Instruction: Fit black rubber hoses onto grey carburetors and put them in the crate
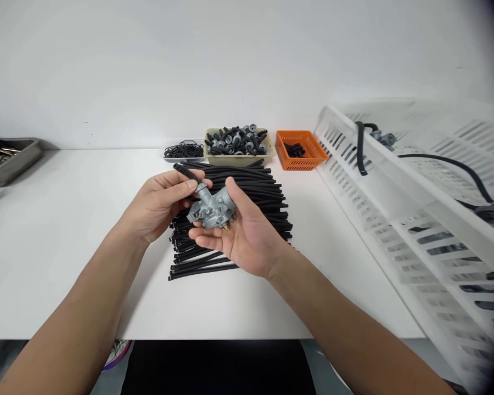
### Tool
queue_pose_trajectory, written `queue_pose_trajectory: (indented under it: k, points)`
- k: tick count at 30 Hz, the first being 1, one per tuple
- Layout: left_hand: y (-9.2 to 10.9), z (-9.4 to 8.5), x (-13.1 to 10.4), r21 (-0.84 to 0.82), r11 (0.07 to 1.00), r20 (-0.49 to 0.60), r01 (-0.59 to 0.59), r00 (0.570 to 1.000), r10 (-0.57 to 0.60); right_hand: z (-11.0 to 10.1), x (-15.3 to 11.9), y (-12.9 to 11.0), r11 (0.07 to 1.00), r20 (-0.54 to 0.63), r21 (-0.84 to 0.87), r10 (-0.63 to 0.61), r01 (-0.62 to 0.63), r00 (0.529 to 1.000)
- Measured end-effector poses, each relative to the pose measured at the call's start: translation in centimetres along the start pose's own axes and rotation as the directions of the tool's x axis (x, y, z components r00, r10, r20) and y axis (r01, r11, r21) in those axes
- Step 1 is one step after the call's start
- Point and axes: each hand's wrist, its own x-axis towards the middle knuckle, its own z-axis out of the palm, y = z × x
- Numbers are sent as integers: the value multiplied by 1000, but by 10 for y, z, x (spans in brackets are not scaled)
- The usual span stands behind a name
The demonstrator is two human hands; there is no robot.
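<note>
And here's the silver-grey metal carburettor (pixel 212 210), up over the middle of the white tabletop (pixel 66 236): the right hand (pixel 247 233) cradles it, thumb along its side, while the left hand (pixel 160 200) pinches its upper end, where a slim black rubber sleeve (pixel 186 172) juts out! Below lie black rubber tubes (pixel 267 203); behind them, a cream plastic tray (pixel 236 161), an orange plastic basket (pixel 302 163); rightward, a slotted white plastic crate (pixel 395 208).

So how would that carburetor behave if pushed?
The carburetor is probably heavy for its size, being mostly grey metal. It may rock or tip rather than roll, given its lopsided, knobbly body. Its black sleeve looks rubbery, so might flex.
</note>
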Motion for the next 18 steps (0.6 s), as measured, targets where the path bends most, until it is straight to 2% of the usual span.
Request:
queue_pose_trajectory:
  k: [11, 15, 18]
  points:
    - [2, -7, 3, 13, 1000, 94, -19, 995, 18, -1, 2, 5, 991, 24, -71, -113, 114, 993]
    - [2, -8, 3, 19, 998, 86, -56, 995, 54, -4, 4, 6, 980, 78, -103, -160, 168, 984]
    - [2, -10, 3, 10, 995, 117, -101, 988, 99, -6, 4, 5, 981, 119, -112, -145, 158, 982]
